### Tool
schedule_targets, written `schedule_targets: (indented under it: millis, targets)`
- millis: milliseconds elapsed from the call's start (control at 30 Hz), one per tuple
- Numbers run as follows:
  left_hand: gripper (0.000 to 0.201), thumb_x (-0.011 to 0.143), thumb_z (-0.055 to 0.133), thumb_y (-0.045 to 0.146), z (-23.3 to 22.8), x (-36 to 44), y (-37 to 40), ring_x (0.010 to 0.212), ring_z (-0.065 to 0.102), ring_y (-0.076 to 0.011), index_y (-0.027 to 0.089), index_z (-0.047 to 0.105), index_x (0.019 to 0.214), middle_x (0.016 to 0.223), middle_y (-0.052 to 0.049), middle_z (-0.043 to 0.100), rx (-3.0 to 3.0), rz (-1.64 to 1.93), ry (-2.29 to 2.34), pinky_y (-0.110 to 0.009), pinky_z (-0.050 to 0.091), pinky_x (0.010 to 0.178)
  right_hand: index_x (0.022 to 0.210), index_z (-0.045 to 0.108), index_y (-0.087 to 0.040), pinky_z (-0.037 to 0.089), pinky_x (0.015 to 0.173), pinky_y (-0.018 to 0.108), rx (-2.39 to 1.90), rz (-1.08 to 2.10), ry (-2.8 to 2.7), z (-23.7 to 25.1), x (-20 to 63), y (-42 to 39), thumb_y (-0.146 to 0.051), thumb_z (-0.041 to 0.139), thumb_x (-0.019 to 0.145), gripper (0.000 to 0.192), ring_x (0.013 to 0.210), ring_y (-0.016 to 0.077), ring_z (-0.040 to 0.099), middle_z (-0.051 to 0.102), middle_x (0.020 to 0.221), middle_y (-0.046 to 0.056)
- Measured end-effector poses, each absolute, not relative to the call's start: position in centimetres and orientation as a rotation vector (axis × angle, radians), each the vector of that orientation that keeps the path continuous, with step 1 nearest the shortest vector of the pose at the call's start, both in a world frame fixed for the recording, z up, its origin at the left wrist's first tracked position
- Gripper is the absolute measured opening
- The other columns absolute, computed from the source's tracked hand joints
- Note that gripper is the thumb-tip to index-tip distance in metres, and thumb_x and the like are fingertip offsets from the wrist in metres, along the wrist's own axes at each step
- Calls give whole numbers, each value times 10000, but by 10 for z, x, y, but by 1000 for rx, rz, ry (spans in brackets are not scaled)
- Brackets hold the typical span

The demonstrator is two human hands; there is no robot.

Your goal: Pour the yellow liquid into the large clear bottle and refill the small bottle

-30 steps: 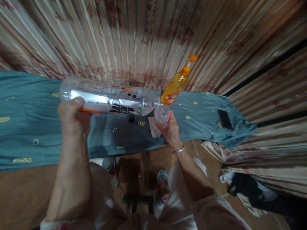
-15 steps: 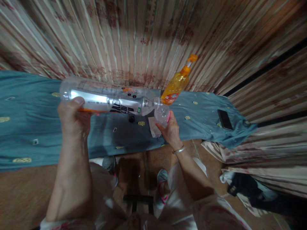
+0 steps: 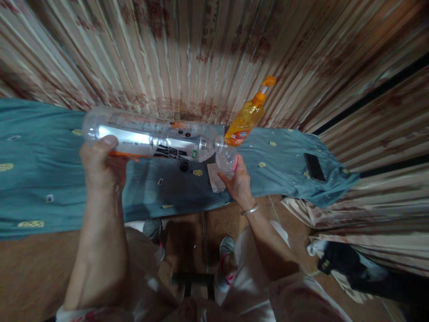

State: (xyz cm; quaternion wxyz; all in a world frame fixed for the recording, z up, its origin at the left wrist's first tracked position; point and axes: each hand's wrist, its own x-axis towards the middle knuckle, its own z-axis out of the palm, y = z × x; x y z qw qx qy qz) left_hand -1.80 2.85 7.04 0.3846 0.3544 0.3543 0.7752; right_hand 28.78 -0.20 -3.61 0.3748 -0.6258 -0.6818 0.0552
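Observation:
My left hand is closed around the base end of a large clear plastic bottle, which has a silver label and lies nearly level in the air. Its open neck points right, over the mouth of a small clear cup with a pink part on its right side. My right hand grips that cup from the right and below. Whether the neck touches the cup's rim I cannot tell. Just behind the cup stands an orange pump bottle of yellow liquid. A small dark cap lies below the large bottle.
A teal patterned cloth covers the long table. Beside the cup lies a folded pale cloth. A black phone rests at the right. Pleated curtains hang along the back, and a dark stool edge shows below.

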Motion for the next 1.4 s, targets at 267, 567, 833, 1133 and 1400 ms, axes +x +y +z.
schedule_targets:
  millis: [267,567,833,1133,1400]
  targets:
    - [436,488,780,375,69,-19,30,654,638,-196,197,679,873,679,-16,590,950,1968,884,-229,490,420,1452,424,-153,542,1058,542,-1604,106,-1750,-38,289,-2,-325,810,808,771,1296,331,620,638,1362,209]
    - [423,471,763,351,70,-18,30,639,608,-184,203,668,855,680,-17,591,925,1971,891,-238,491,437,1433,444,-122,550,1057,549,-1611,126,-1747,-36,288,-2,-297,820,793,763,1287,336,627,646,1348,217]
    - [417,480,745,355,70,-19,30,663,602,-192,215,658,863,726,-23,603,946,1952,902,-278,512,478,1427,458,-153,544,1066,548,-1606,142,-1739,-36,288,-1,-280,830,788,750,1297,332,621,644,1364,201]
    - [459,477,756,354,70,-18,30,634,581,-171,207,673,904,700,-19,611,928,1981,895,-243,492,456,1424,460,-153,541,1073,532,-1622,140,-1727,-36,287,-1,-270,835,774,760,1299,325,624,647,1363,204]
    - [396,464,766,343,68,-19,31,591,583,-151,184,683,818,678,-22,613,919,1978,882,-205,468,405,1475,412,-145,528,1090,534,-1589,105,-1746,-43,290,0,-321,818,799,808,1334,331,602,624,1398,216]
